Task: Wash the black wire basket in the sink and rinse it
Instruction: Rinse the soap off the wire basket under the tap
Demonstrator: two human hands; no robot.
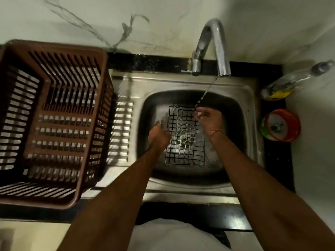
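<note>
While a thin stream of water (pixel 206 91) falls from the tap, the scene runs like this from left to right. A brown slatted plastic dish basket (pixel 52 122) sits on the ribbed steel drainboard (pixel 120 131), its near corner hanging over the black counter edge (pixel 27 213). Next comes the steel sink (pixel 241 98), and down in its bowl is the black wire basket (pixel 184 136), a rectangular grid held over the drain, with white suds clinging to its wires.

The left hand (pixel 159 136) grips the basket's left edge about midway along, thumb pointing away from the person and fingers curled under the wire, though blur hides exactly how they wrap. The right hand (pixel 208 120) is at the basket's far right corner, fingers bent and pinching the rim right where the water lands; a thin orange thread (pixel 216 132) circles that wrist.

Behind the bowl, the chrome tap (pixel 213 48) arches up from the sink's back ledge against a pale marble wall (pixel 90 19). Further right, on the black counter, a clear bottle with a yellow label (pixel 290 84) lies tilted toward the corner, and nearer the person stands a round red-rimmed tub (pixel 281 125) with pale residue inside.
</note>
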